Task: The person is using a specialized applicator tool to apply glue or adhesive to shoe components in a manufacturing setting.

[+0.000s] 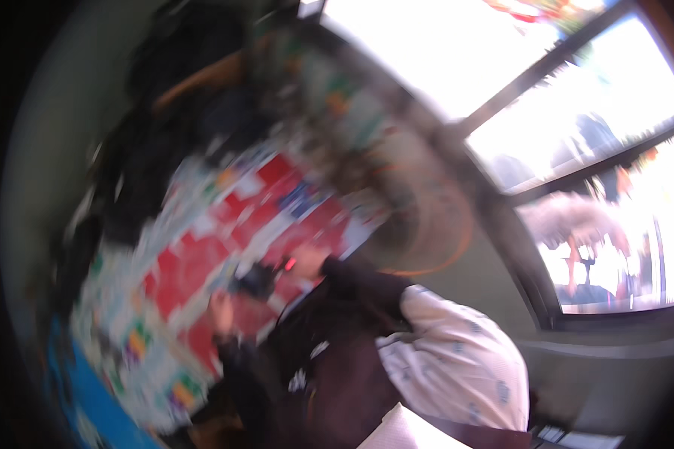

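Observation:
Motion blur smears the whole head view. My left hand (222, 313), at the end of a dark sleeve, is over a red and white printed surface (180, 273). Farther up and to the right is my right hand (308, 262), also coming out of a dark cuff. Between the two hands sits a small dark object (254, 283), its kind too blurred to name. A small red light (290, 263) glows beside my right hand. The blur hides the fingers of both hands, and whether either one grips the dark object does not show.
Around the red area lie white sheets with coloured prints (135, 344). Dark, bulky things (195, 112) are piled beyond. A blue strip (90, 389) runs along the lower left. On the right stands a dark-framed window (502, 198) with bright light behind it.

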The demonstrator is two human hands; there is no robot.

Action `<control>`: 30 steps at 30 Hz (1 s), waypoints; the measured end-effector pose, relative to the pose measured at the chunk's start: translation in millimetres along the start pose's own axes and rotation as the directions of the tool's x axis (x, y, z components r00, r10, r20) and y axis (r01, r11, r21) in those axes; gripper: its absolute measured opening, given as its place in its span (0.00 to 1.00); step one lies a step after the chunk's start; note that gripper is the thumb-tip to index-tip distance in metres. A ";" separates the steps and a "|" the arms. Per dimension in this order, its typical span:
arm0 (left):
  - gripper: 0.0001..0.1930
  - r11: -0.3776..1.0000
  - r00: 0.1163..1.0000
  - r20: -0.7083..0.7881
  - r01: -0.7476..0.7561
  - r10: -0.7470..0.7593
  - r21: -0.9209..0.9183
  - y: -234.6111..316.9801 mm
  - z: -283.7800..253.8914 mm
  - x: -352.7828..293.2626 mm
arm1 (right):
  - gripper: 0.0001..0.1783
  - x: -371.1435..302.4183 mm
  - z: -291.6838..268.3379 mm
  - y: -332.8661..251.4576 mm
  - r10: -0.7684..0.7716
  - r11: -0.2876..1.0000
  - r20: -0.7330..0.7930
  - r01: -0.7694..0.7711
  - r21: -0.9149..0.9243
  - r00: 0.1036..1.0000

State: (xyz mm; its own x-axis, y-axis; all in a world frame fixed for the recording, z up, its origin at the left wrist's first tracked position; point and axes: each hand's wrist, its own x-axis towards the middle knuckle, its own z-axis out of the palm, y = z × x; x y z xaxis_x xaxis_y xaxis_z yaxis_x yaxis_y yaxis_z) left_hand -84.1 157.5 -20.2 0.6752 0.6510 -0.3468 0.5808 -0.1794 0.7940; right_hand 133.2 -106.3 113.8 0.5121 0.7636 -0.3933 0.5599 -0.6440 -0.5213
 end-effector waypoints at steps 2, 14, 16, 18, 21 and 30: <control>0.20 0.977 1.000 -0.005 0.012 -0.011 0.212 -56.0 11.2 0.9 | 0.19 4.0 4.6 -3.0 0.018 1.000 0.041 -0.017 -0.017 0.999; 0.19 0.990 0.981 -0.141 0.125 -0.133 -0.068 1.4 45.1 -31.2 | 0.17 45.2 6.6 -41.3 -0.095 0.957 0.125 0.056 0.283 0.988; 0.19 0.986 0.988 -0.081 0.122 -0.132 -0.115 7.2 44.4 -30.0 | 0.17 48.9 8.2 -44.3 -0.103 0.969 0.145 0.066 0.239 0.984; 0.19 0.988 0.986 -0.088 0.139 -0.144 -0.059 9.3 45.4 -28.0 | 0.17 52.2 6.2 -44.7 -0.112 0.977 0.162 0.080 0.195 0.980; 0.19 0.990 0.988 -0.081 0.126 -0.131 -0.067 7.3 47.6 -24.2 | 0.16 53.6 2.6 -43.3 -0.054 0.978 0.104 0.032 0.204 0.993; 0.18 0.983 0.992 -0.066 0.100 -0.111 -0.154 2.6 51.4 -22.6 | 0.14 55.8 7.6 -35.9 -0.170 0.967 -0.017 0.170 0.188 0.985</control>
State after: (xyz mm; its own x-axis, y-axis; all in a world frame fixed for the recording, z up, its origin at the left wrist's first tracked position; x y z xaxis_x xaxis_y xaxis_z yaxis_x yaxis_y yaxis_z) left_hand -74.5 104.4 -36.0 0.5749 0.7145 -0.3988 0.5685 0.0018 0.8227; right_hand 136.7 -40.3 104.8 0.4202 0.8612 -0.2860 0.5062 -0.4840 -0.7138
